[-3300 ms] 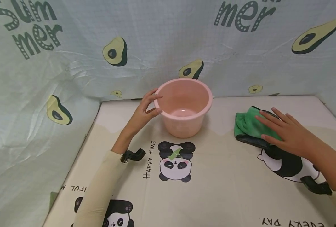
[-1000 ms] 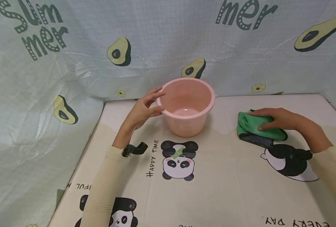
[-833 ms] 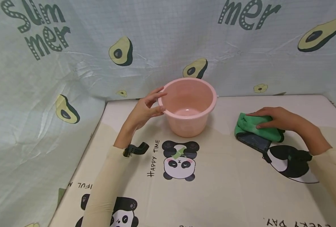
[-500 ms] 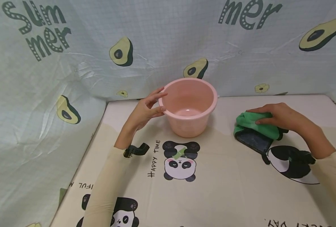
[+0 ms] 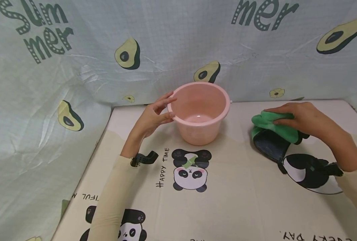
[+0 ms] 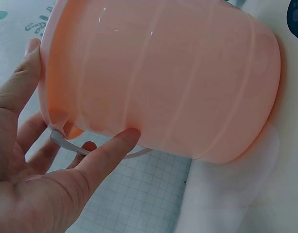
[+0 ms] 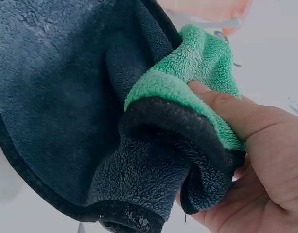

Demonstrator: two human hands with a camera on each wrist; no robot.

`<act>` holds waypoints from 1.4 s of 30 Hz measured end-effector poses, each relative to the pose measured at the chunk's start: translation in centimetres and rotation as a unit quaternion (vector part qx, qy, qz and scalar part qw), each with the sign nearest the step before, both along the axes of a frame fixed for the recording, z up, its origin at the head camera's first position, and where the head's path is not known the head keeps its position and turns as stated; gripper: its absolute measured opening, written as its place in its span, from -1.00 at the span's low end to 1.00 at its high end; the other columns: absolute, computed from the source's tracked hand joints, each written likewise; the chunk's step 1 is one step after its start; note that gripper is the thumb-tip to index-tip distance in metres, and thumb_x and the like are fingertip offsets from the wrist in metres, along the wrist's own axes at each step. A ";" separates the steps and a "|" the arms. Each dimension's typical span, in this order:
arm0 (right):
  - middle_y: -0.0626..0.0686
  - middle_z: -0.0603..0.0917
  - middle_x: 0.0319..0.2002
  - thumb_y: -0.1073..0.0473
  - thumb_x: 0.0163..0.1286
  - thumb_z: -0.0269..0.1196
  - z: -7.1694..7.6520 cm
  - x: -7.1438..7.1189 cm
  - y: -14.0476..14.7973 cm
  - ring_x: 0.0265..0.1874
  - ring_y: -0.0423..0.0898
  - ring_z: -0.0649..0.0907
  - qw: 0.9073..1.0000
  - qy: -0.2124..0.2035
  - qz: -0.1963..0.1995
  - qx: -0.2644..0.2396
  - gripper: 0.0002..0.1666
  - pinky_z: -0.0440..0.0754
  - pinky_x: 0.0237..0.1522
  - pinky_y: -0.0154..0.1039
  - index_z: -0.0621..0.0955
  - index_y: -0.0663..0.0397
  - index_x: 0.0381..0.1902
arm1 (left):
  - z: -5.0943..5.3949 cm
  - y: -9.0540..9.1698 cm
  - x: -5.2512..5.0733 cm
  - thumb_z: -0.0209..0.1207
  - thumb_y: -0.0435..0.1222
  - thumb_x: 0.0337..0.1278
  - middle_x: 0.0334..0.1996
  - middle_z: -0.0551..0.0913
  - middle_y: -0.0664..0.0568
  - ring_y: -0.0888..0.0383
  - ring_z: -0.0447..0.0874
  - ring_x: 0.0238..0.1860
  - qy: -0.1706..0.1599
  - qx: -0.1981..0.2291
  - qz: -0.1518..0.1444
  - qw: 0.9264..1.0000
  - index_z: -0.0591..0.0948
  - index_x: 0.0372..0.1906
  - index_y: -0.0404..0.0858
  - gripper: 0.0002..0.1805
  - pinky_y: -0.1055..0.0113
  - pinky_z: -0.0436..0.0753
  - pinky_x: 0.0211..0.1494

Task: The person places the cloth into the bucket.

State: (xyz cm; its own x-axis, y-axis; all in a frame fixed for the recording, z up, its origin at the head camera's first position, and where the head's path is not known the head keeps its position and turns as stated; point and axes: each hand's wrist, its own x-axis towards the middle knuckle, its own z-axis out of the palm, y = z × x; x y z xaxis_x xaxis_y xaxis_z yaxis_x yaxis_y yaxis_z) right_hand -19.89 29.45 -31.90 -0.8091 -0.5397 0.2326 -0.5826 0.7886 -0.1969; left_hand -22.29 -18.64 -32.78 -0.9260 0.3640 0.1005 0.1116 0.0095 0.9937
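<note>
The left hand [image 5: 151, 117] holds the pink bucket [image 5: 197, 135] by its rim, thumb and fingers set apart around the near part of the edge. In the left wrist view the thumb lies against the rim and another finger presses the outer wall, with the pale handle [image 6: 73, 147] beside the fingers. The bucket stands upright on the table [image 5: 226, 204], just to the right of this hand.

The right hand [image 5: 310, 120] is clamped on the cloth [image 5: 270, 127], thumb on the green face and other fingers behind it. The cloth is bunched at the fingertips, and its dark side with a black border hangs open to the left of the hand and toward the person. I cannot tell whether its low corner touches the table. The bucket is well apart from this hand, off to its left.

Below and right of the left hand, the table cover shows a panda [image 5: 190, 172] with lettering [image 5: 162, 167] beside it; another panda print [image 5: 310, 175] lies on the person's side of the right hand. Beyond both hands rises a pale sheet [image 5: 166, 43] printed with avocados
</note>
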 end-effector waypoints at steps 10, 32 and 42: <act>0.23 0.76 -0.03 0.34 0.07 0.55 1.9 0.3 0.0 -0.17 0.20 0.76 0.999 0.046 0.002 0.001 -0.34 0.72 -0.32 0.09 0.70 0.05 0.20 | -0.2 -0.1 -0.2 0.29 -0.53 0.24 0.55 0.18 0.29 0.11 0.09 0.57 0.001 0.001 -0.002 1.000 0.47 0.43 -0.30 -0.36 0.20 0.73 0.11; 0.32 0.74 -0.04 0.33 0.10 0.53 7.4 0.0 -0.8 -0.17 0.32 0.73 0.995 0.097 -0.020 0.026 -0.28 0.71 -0.41 0.09 0.64 0.02 0.27 | -0.4 0.0 -0.4 0.27 -0.55 0.25 0.55 0.20 0.27 0.11 0.11 0.57 0.002 0.018 -0.003 1.000 0.48 0.41 -0.32 -0.39 0.18 0.74 0.11; 0.37 0.73 -0.07 0.36 0.05 0.54 9.6 -0.1 -1.0 -0.31 0.26 0.73 0.991 0.128 -0.017 0.039 -0.29 0.54 -0.58 -0.32 0.66 0.10 0.23 | -0.4 0.0 -0.3 0.28 -0.53 0.25 0.54 0.20 0.28 0.12 0.11 0.56 -0.001 0.014 -0.002 1.000 0.47 0.42 -0.31 -0.38 0.19 0.73 0.12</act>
